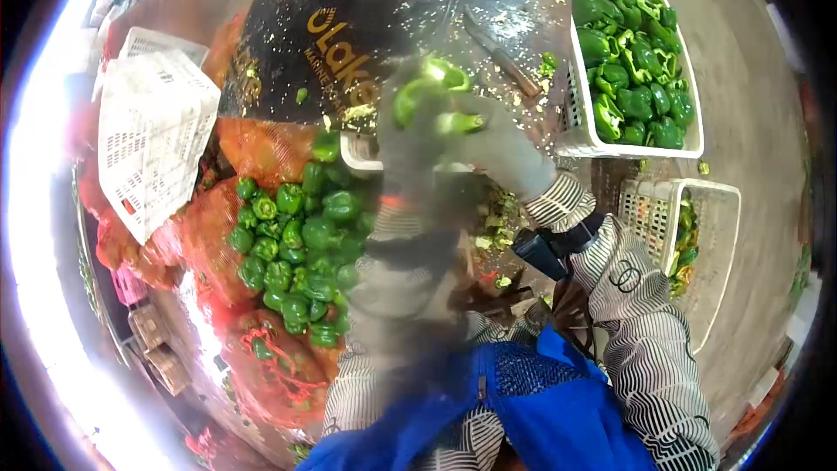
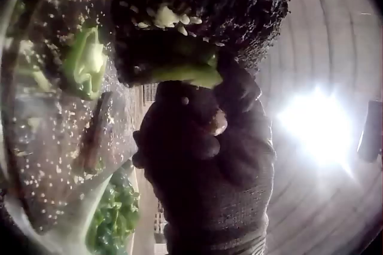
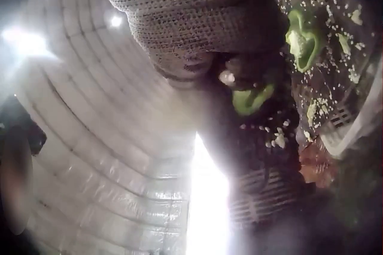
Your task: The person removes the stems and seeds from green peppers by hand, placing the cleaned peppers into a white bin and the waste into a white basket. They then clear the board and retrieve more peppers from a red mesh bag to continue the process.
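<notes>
My gloved left hand, blurred in the head view, holds a piece of green bell pepper. Pale seeds cling to its dark glove in the left wrist view. The gloved right hand meets it from the right, its fingers curled against the same pepper piece. In the right wrist view, the pepper piece shows as a green patch between the two gloves, mostly hidden by them. Just beyond the hands, a cut-open green pepper lies on the seed-strewn table. Farther right on the table rests a knife.
A white crate of cut green peppers stands at the right of the table. Below it is another white crate with scraps. Whole green peppers lie heaped at left among red mesh sacks. An upturned white crate sits far left.
</notes>
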Available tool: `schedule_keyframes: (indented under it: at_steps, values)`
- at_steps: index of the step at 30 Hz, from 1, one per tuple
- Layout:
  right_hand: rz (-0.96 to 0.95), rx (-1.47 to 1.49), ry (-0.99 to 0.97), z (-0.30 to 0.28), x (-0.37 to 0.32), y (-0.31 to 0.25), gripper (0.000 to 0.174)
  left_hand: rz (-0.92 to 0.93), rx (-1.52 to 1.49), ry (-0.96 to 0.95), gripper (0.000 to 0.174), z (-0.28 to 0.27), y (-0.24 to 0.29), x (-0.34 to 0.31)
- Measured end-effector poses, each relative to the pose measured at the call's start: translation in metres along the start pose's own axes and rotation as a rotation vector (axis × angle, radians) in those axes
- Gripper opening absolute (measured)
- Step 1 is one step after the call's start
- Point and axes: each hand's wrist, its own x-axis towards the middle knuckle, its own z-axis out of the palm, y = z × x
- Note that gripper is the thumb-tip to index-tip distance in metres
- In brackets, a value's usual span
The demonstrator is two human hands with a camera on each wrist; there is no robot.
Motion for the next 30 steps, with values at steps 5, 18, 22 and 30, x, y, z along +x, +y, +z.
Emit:
schedule_keyframes:
  at_steps: [5,18,22,30]
  values:
    - [-0.292,-0.631,0.248,0.000,-0.003,0.005,0.038,0.088,-0.060,0.253,0.049,-0.047,-0.003,0.013]
    - [0.193,-1.318,-0.094,0.024,0.014,0.070,0.027,-0.265,-0.815,0.009,0.077,-0.081,-0.004,0.005]
    - [-0.373,-0.909,0.225,0.021,0.017,0.015,0.029,-0.348,-0.597,0.008,0.076,-0.075,-0.015,0.005]
    - [-0.198,-1.025,0.028,0.002,0.019,0.010,0.019,-0.288,-0.156,-0.256,0.061,-0.018,0.008,-0.017]
